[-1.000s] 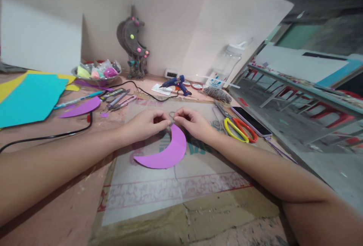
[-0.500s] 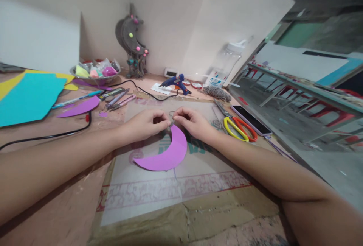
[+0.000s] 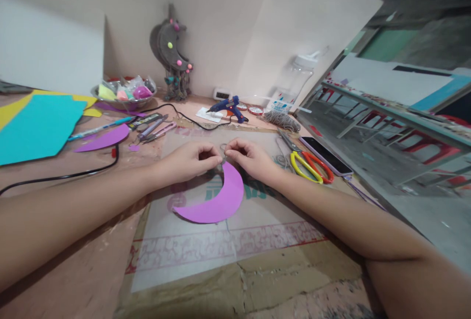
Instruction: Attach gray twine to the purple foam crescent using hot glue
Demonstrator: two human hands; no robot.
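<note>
A purple crescent cutout (image 3: 217,202), of paper or foam sheet, extends from my fingertips over the covered work area, its upper tip between my two hands. My left hand (image 3: 196,159) is closed in a pinch at that tip, where a bit of grey yarn shows. Close on its right, my right hand (image 3: 248,154) pinches a small grey yarn loop (image 3: 222,146) standing above the tip. The fingertips hide how the yarn meets the crescent.
Scissors (image 3: 305,162), a phone (image 3: 326,154) and a grey yarn bundle (image 3: 282,120) lie right. Behind are a glue gun (image 3: 230,108), a bottle (image 3: 292,83) and a decorated grey moon (image 3: 167,46). Left are a bowl (image 3: 125,103), pens (image 3: 150,127) and blue sheets (image 3: 40,127).
The crescent has shifted very slightly right and down at its outer curve. Both hands stay pinched in nearly the same place.
</note>
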